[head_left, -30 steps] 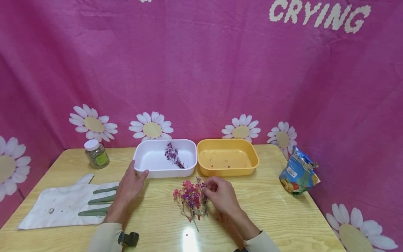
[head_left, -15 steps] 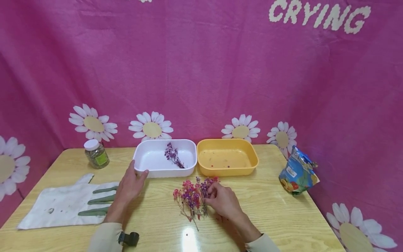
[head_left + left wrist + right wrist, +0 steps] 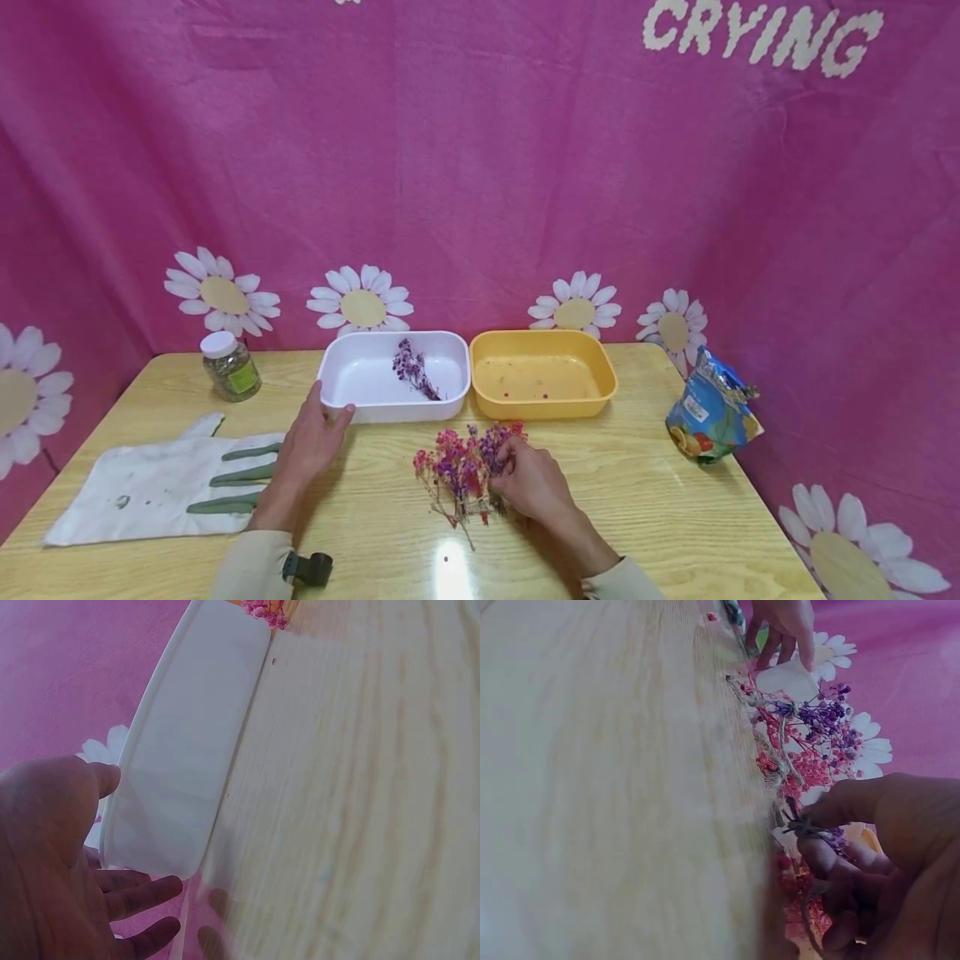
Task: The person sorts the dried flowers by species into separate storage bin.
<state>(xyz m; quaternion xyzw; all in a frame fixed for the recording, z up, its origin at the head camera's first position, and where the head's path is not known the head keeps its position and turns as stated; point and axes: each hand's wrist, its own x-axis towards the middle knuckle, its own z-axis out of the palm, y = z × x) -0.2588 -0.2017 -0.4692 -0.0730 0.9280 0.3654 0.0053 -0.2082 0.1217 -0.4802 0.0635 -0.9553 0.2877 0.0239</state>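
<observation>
Along the far edge of the desk (image 3: 637,508), a white tray (image 3: 405,412) and a yellow tray (image 3: 542,410) stand side by side, with a dark purple spray (image 3: 414,367) lying in the white one. Over on the left are a capped jar (image 3: 232,368) and a white glove (image 3: 146,487), one end covered by the left arm; a blue packet (image 3: 708,417) sits at the right edge. Pink flowers (image 3: 453,458) crowd the left side of a purple bunch (image 3: 492,438), whose stems the right hand (image 3: 536,482) pinches between thumb and fingers (image 3: 819,856). The left hand (image 3: 309,442) touches the white tray's near-left corner, fingers loosely spread.
</observation>
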